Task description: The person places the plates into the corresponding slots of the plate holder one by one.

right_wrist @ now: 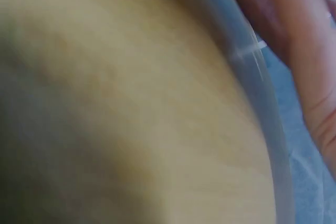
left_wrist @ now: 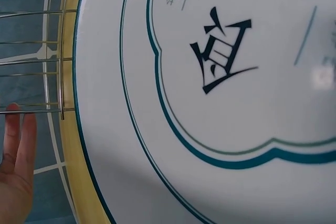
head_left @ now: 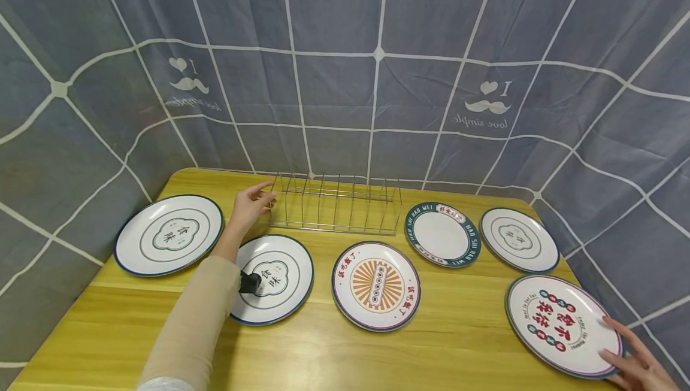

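At the left end of the wire dish rack [head_left: 334,228], my left hand [head_left: 250,206] holds the end wire between thumb and fingers. In the left wrist view the fingertips [left_wrist: 28,121] meet that wire. Below the left forearm lies a white plate [head_left: 293,262] with a dark rim and a black-lettered centre; it fills most of the left wrist view [left_wrist: 115,171]. My right hand [head_left: 638,362] grips the right rim of a white plate with red lettering [head_left: 525,319] at the table's right edge. The right wrist view is blurred, with fingers [right_wrist: 310,56] beside a curved rim.
A large white plate [head_left: 135,238] lies far left. In front of the rack is a plate with an orange sunburst [head_left: 350,259]. A green-rimmed plate [head_left: 439,235] and another white plate [head_left: 539,247] lie right of it. A grey checked curtain [head_left: 339,91] surrounds the wooden table [head_left: 453,343].
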Tool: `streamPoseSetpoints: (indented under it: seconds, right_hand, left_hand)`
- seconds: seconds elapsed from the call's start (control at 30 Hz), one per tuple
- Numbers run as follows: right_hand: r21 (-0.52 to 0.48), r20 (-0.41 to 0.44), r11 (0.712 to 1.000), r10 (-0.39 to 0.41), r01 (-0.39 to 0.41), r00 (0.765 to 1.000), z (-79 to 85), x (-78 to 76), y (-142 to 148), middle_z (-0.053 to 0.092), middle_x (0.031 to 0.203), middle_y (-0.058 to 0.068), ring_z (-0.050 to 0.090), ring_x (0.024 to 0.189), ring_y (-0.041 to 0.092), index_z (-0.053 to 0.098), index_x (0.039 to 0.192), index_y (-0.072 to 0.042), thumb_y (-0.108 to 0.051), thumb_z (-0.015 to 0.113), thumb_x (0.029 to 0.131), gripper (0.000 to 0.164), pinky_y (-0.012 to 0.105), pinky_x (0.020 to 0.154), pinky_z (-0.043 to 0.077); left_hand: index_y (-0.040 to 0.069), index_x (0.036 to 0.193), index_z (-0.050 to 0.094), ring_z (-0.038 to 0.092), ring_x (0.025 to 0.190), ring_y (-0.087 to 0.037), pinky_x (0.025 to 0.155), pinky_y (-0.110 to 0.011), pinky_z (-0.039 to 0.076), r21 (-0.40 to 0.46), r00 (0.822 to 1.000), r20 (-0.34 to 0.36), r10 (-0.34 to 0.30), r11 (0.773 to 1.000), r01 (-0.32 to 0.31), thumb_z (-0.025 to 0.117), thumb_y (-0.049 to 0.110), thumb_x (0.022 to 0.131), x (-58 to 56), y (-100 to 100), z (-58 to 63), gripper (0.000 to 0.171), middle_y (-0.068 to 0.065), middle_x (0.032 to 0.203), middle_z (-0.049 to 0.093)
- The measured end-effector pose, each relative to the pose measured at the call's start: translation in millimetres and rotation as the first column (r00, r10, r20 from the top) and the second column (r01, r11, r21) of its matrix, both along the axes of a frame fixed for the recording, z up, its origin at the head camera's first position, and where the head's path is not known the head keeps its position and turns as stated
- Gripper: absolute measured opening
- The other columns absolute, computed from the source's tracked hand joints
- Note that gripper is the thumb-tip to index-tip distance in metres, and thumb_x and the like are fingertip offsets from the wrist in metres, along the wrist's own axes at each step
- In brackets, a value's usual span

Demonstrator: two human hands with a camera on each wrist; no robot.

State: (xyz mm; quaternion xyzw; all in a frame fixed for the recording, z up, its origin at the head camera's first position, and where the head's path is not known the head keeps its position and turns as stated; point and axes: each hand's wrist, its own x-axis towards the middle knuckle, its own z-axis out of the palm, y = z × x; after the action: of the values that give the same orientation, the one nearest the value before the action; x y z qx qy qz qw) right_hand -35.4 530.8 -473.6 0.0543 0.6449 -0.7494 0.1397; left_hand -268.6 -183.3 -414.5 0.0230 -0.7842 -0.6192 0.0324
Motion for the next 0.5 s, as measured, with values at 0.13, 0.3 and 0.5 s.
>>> streamPoseSetpoints:
  seconds: [0.13, 0.3, 0.5]
  right_hand:
    - [-0.144, -0.211, 0.99, -0.034, 0.003, 0.977, -2.9, 2.1, -2, 0.057, 0.1, -0.003, 0.063, 0.08, 0.02, 0.037, 0.131, -0.035, 0.012, 0.043, 0.091, 0.062, 0.034, 0.061, 0.054]
    - [-0.274, -0.432, 0.957, -0.032, -0.097, 0.901, 5.2, -5.6, -8, 0.051, 0.113, 0.0, 0.064, 0.088, 0.022, 0.028, 0.138, -0.021, 0.019, 0.031, 0.091, 0.062, 0.032, 0.067, 0.055]
    - [-0.338, -0.466, 0.941, -0.179, 0.012, 0.866, 39.1, -28.3, -33, 0.061, 0.102, 0.009, 0.067, 0.078, 0.024, 0.028, 0.139, -0.016, 0.026, 0.027, 0.087, 0.067, 0.027, 0.06, 0.055]
  left_hand:
    - [0.004, 0.13, 0.051, 0.061, 0.078, -0.016, 0.076, -0.036, 0.053, -0.004, 1.0, -0.012, -0.002, 1.0, 0.002, 0.057, 0.018, 0.091, -0.8, -1, -0.5, 0.041, -0.022, 0.101, 0.058]
    - [0.004, 0.128, 0.052, 0.061, 0.077, -0.016, 0.072, -0.031, 0.054, -0.008, 1.0, -0.021, -0.001, 1.0, 0.001, 0.058, 0.017, 0.091, -0.9, -1, 0.2, 0.04, -0.02, 0.098, 0.058]
    - [0.003, 0.127, 0.052, 0.059, 0.088, -0.036, 0.07, -0.031, 0.054, -0.008, 1.0, -0.029, -0.011, 1.0, 0.01, 0.058, 0.015, 0.09, -0.9, -1, 0.3, 0.039, -0.013, 0.09, 0.059]
